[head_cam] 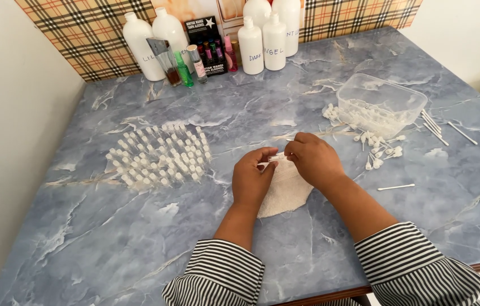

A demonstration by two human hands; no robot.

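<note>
My left hand [253,177] and my right hand [313,160] meet over a white cloth [285,195] on the blue marble-look table [138,243]. Between their fingertips they pinch a small clear vial [277,157] with a white end. Both wrists show black-and-white striped sleeves. To the left of my left hand stands a dense block of several small capped clear vials [159,156], upright in rows.
A clear plastic tub [381,103] sits to the right, with loose white caps [379,150] and thin white sticks [434,126] scattered around it. One stick [396,186] lies near my right forearm. White bottles [262,42] and small coloured bottles [186,65] line the back edge.
</note>
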